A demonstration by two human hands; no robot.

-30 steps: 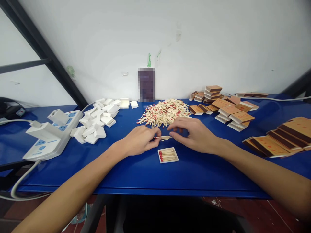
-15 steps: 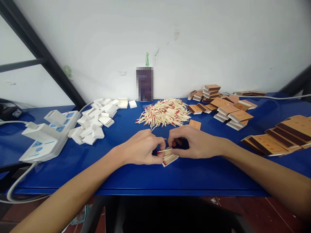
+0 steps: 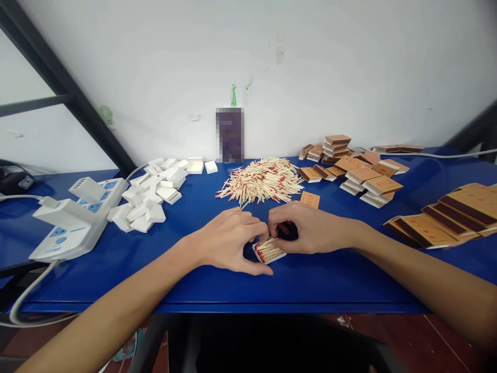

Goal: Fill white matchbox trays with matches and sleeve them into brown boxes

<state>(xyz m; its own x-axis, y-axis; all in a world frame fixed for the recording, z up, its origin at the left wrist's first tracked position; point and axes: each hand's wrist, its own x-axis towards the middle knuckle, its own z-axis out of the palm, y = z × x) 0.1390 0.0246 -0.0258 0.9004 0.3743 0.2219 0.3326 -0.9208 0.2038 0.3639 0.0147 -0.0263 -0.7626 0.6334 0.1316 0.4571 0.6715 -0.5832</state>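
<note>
A small white tray of red-tipped matches [image 3: 269, 251] lies on the blue table [image 3: 318, 280] near its front edge. My left hand [image 3: 229, 241] curves round the tray's left side, thumb along the front, fingertips pinched on matches at its top. My right hand [image 3: 310, 228] meets it from the right, fingers curled and pressing on the same matches. A loose heap of matches [image 3: 262, 181] lies just behind both hands, and one brown sleeve [image 3: 309, 199] rests by my right hand.
A pile of empty white trays [image 3: 149, 194] sits at the left beside a white power strip [image 3: 73, 220] with a cable. Brown matchbox sleeves [image 3: 361, 173] are stacked at the back right, and larger ones [image 3: 446, 220] at the far right.
Both hands carried a small bundle of matches from in front of the heap down to the tray. They now close on the tray, and the matches lie in it.
</note>
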